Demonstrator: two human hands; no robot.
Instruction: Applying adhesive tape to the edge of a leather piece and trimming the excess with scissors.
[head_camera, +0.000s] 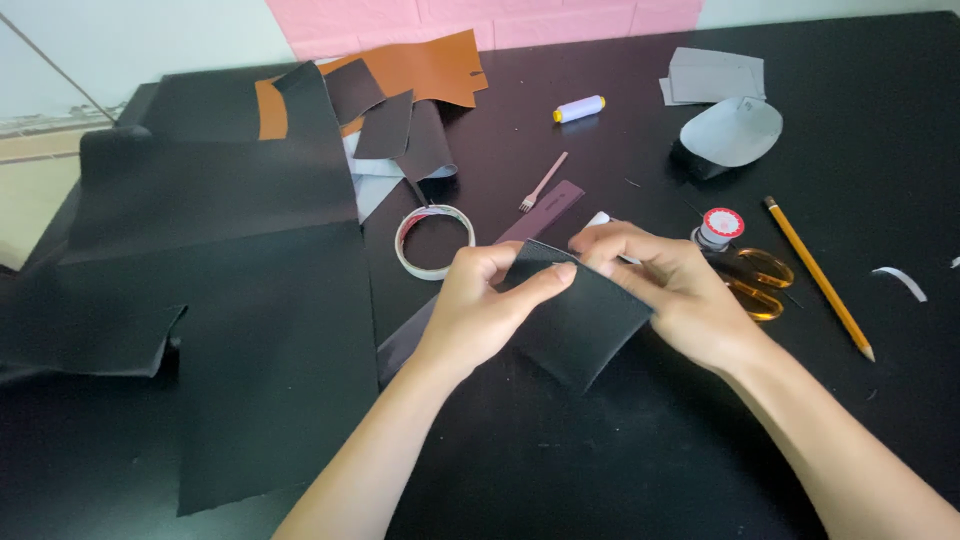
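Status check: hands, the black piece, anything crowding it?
Left hand and right hand both pinch the black piece, held above the table. Tape roll and scissors close by, neither touching.

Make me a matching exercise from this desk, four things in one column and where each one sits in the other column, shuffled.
Things:
1. pencil
2. tape ring
3. thread spool
4. black square piece

Places:
A. left of the hands
B. far side, near the pink wall
C. pinched between left hand and right hand
D. right of the scissors

Pairs: 1-D, 2-A, 3-B, 4-C
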